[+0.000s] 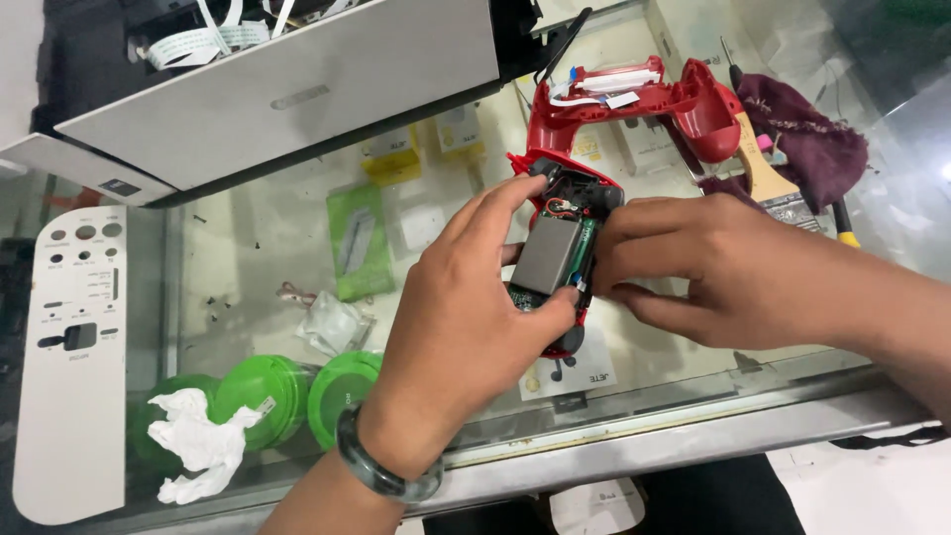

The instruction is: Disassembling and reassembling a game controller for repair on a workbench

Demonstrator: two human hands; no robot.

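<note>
An opened red game controller (561, 203) lies on a glass counter (267, 238), its inside facing up with a grey battery pack (546, 256) on a green circuit board. My left hand (458, 327), wearing a dark bangle on the wrist, grips the controller's near side, thumb at the battery's lower edge and index finger reaching over its top. My right hand (693, 267) holds the controller's right side, fingertips at the battery's edge. The detached red back shell (644, 99) with white ribbon cables lies behind.
A white printer (287, 89) sits at the back left and a white panel (74, 357) at the left edge. A brush (768, 173) and maroon cloth (802, 134) lie right. Under the glass are green round tubs (267, 391), crumpled paper (198, 441) and small boxes.
</note>
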